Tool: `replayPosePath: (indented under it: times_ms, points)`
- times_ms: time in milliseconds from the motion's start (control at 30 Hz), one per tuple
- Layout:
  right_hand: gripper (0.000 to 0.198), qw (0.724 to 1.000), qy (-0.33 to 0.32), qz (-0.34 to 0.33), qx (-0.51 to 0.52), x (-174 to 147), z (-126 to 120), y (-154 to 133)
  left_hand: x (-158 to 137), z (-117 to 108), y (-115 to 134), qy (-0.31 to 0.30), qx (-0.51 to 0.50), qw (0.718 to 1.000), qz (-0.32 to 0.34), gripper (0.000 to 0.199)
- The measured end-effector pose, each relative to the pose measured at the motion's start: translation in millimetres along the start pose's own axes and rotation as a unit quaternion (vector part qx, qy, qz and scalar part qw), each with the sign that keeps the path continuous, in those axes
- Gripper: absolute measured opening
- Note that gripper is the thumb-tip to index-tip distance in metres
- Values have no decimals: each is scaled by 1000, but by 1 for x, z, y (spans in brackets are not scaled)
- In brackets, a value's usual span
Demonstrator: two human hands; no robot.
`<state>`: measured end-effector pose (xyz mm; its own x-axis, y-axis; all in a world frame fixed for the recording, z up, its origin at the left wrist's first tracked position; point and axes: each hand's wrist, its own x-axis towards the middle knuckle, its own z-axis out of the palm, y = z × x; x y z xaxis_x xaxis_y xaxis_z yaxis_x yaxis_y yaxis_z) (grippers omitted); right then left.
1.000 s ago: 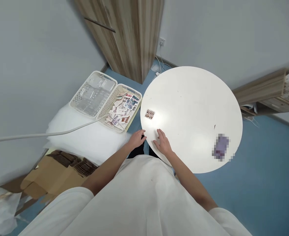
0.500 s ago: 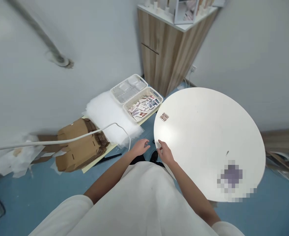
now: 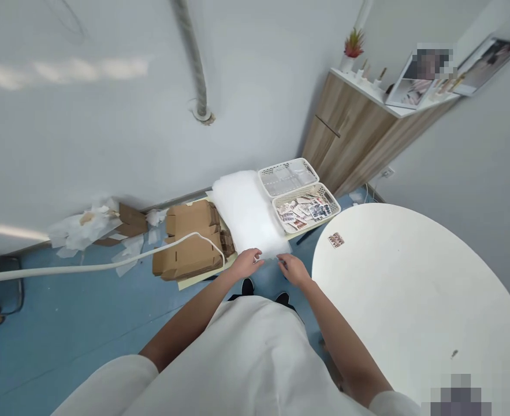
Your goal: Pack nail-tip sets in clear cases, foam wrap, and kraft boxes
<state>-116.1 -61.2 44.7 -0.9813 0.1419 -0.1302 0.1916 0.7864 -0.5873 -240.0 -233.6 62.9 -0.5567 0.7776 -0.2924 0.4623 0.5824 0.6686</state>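
Left hand (image 3: 246, 263): reaching to the near edge of the white padding (image 3: 246, 211), fingers curling loosely on its corner; whether it is actually pinching the sheet I cannot tell.
Right hand (image 3: 293, 269): hovering just beside the same near edge, fingers bent and slightly spread, holding nothing that shows.
White padding: a soft, fluffy stack of thin translucent sheets (foam or fleece, hard to say), lying as a long rectangle on a low surface between the cardboard and the baskets.
Cardboard (image 3: 192, 242): flat brown folded boxes, stacked in a rough pile just left of the padding, with a pale sheet showing under them.
Near basket (image 3: 305, 209): cream plastic, rectangular with a perforated wall, holding a loose heap of small printed cards.
Far basket (image 3: 287, 177): the same make, touching the near one, holding clear plastic trays.
Worktop (image 3: 410, 300): round, smooth and white, lying to the right of the hands.
Small card (image 3: 336, 240): sitting alone near the worktop's left edge, showing rows of small dark ovals.
Cable (image 3: 94, 266): a white cord arcing over the cardboard.
Floor (image 3: 85, 323): blue and smooth, with crumpled white paper (image 3: 85, 225) lying by the wall.
Cabinet (image 3: 350, 136): wood-grain, standing in the corner behind the baskets.
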Motion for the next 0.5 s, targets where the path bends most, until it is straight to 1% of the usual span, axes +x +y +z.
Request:
replayPosePath:
  times_ms: [133,233,333,400,500]
  points:
    - [31,1000,18,14,3,38,-7,-21,17,-28,-18,11,-26,999,23,33]
    - [32,998,45,25,23,55,-17,-28,38,-45,-19,20,-55,998,36,35]
    - [33,995,79,50,39,71,-32,-23,64,-60,-12,16,-63,996,55,35]
    - [35,991,108,70,48,84,-43,-15,80,-69,-7,17,-55,996,67,36]
    - [38,982,142,100,74,106,-58,3,100,-79,-6,19,-51,996,65,35]
